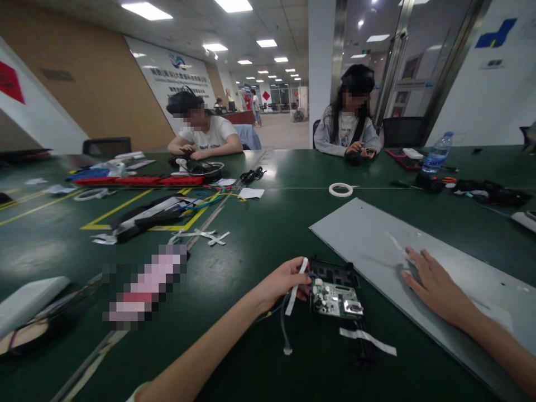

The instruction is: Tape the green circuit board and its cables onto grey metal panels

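Note:
My left hand (288, 285) is closed at the left edge of a green circuit board (337, 298) in a black plastic frame (333, 272). A strip of white tape (296, 287) lies across its fingers, and a grey cable (285, 324) with a white plug hangs beside it. Another tape strip (368, 338) crosses a dark cable below the board. To the right, my right hand (431, 282) rests on a large light-grey panel (360, 229), fingers stretched out and holding nothing. What the left fingertips grip underneath is partly hidden.
A roll of white tape (340, 190) lies beyond the panel. At the left are a phone-like pink item (148, 287), tape scraps (209, 237) and a black-wrapped bundle (153, 216). A water bottle (438, 153) stands far right. Two people sit across the green table (251, 234).

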A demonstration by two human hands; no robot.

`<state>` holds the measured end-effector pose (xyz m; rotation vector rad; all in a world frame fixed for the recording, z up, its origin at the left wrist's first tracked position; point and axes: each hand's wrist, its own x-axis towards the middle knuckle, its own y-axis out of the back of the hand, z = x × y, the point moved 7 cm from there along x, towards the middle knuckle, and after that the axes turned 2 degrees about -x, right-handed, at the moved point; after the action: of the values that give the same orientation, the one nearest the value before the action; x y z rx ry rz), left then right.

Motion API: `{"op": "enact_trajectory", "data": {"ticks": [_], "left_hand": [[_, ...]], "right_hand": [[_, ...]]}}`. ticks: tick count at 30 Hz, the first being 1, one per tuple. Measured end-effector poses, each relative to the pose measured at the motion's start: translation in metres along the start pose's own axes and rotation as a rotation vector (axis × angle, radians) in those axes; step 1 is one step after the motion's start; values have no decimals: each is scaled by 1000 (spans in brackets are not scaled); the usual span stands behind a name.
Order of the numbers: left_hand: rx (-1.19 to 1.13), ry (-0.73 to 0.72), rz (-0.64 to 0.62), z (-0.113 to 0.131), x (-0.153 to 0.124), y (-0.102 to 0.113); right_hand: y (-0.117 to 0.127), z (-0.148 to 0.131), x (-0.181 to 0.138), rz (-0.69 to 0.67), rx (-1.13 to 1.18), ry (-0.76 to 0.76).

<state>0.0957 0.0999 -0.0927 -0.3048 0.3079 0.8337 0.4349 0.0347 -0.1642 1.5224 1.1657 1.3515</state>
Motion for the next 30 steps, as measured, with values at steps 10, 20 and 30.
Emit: {"op": "enact_trajectory", "data": {"ticks": [10,20,30], "left_hand": [[1,11,-18,-1,-4,-4],[38,-70,-32,10,-3,-2],[-41,-155,52,19,1,22]], "right_hand": [[5,-9,3,8,26,17],[8,-16,7,-30,45,22],[10,-39,15,-59,79,117]]}}
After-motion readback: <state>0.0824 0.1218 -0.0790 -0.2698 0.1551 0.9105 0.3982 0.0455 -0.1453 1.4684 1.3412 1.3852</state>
